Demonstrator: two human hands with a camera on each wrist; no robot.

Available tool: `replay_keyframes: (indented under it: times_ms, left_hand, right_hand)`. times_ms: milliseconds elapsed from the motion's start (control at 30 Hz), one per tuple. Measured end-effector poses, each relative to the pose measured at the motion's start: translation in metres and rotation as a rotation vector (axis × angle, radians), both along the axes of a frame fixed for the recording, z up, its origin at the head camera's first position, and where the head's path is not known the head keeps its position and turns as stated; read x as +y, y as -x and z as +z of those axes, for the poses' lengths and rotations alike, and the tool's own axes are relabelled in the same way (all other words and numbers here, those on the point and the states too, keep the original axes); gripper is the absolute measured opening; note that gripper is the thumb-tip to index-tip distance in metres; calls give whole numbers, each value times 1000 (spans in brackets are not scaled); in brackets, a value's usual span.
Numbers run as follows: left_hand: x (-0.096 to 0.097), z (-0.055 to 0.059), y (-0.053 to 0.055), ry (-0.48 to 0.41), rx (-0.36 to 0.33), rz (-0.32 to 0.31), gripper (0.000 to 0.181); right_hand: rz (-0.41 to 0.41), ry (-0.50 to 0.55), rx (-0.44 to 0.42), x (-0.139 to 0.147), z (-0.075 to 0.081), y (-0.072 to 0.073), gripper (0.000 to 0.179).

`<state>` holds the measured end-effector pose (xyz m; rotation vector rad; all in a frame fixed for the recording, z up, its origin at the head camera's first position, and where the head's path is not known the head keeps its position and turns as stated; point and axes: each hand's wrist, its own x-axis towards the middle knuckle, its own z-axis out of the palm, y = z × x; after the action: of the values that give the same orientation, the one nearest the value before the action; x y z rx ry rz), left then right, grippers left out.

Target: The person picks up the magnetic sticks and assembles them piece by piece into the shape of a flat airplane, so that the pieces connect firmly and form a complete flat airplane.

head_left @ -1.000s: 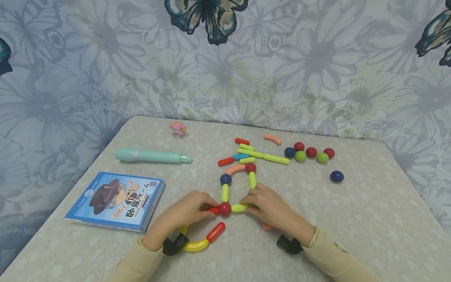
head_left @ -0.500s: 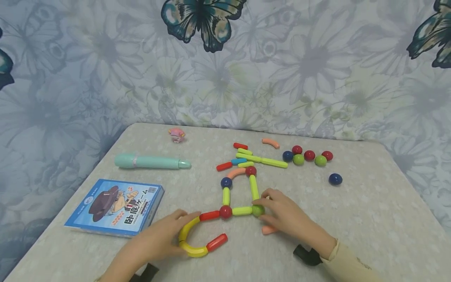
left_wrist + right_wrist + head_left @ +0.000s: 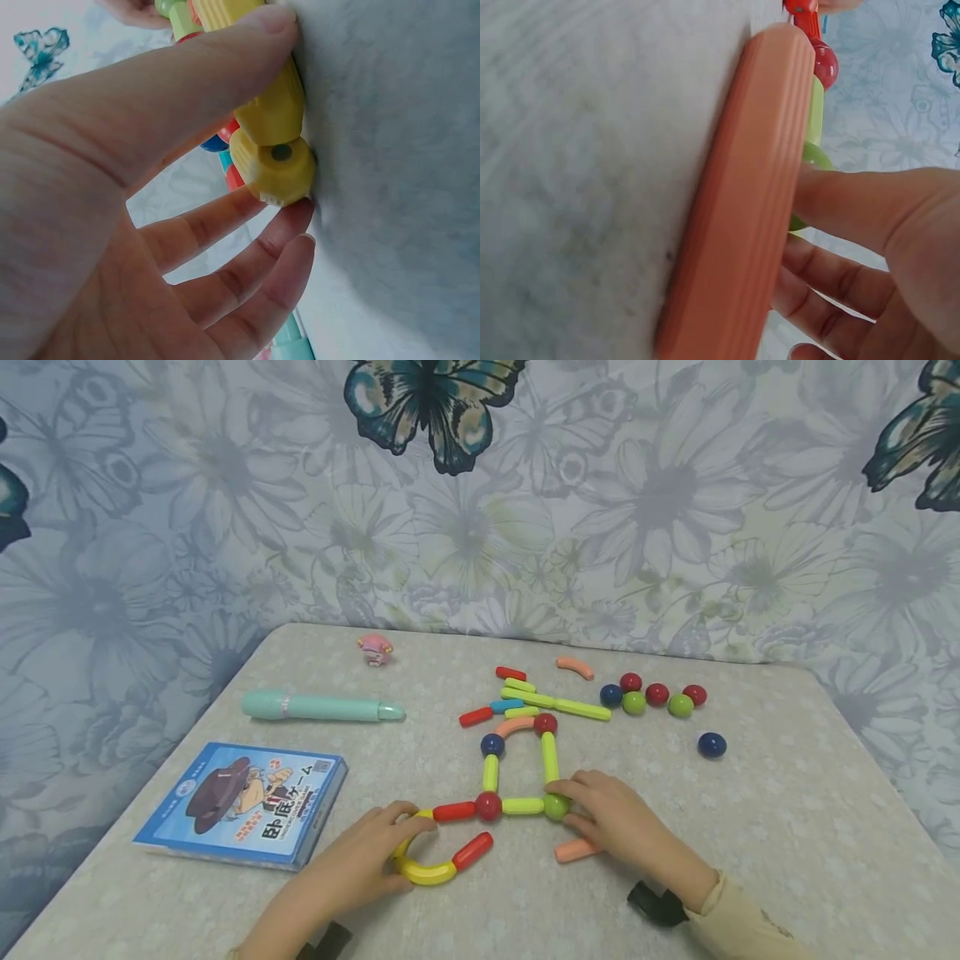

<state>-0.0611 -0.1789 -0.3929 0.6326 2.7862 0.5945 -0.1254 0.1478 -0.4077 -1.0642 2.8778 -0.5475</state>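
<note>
In the head view, my left hand (image 3: 369,858) holds two joined yellow curved rods (image 3: 429,872), thumb on one side and fingers on the other. A red rod sits at each end of the curve; the upper red rod (image 3: 454,812) meets a red ball (image 3: 488,806). My right hand (image 3: 622,827) pinches a green ball (image 3: 556,807) between thumb and fingers. Lime rods, a dark blue ball (image 3: 492,744), an orange curved rod (image 3: 517,727) and another red ball (image 3: 546,724) complete a closed loop. Close under the right hand lies a loose orange rod (image 3: 739,202), partly hidden in the head view.
Behind the loop lie loose lime, red and blue rods (image 3: 557,703) and an orange curved rod (image 3: 574,667). Several balls (image 3: 657,695) cluster back right, a dark blue ball (image 3: 712,745) nearer. Left are a blue box (image 3: 240,806), a mint tube (image 3: 322,706) and a pink figurine (image 3: 375,649).
My left hand has gone from the upper red rod to the yellow curve, which has shifted up and right. The right hand has drawn back onto the green ball; the loop has slid slightly right.
</note>
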Motion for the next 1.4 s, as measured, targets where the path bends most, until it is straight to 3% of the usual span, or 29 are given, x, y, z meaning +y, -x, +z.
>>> replay_keyframes:
  times_ms: [167,400,500,667,767,900,1100,1400]
  left_hand:
    - [3,1,15,-25,28,-27,32]
    - [6,-1,33,-75,38,-31,26]
    - [9,-3,34,-76,51,-27,28]
    - [20,-1,31,-32,170,-45,37]
    - [32,0,30,2,197,-59,44]
    - [41,-4,34,23,149,-87,43]
    - [39,-12,40,-52,69,-100,32]
    - [41,-14,39,-117,-13,-134,28]
  right_hand:
    - [-22,-7,32,5,-1,5,39]
    - [-54,-19,101,6,-2,20,39]
    - [-68,-27,95,7,-2,21,39]
    - [-60,-8,82,12,-2,18,39]
    - [-55,9,73,16,-3,15,39]
    - [-51,21,55,18,-3,14,40]
    - [-49,35,10,20,-2,19,41]
    - [-9,58,-34,23,-1,28,41]
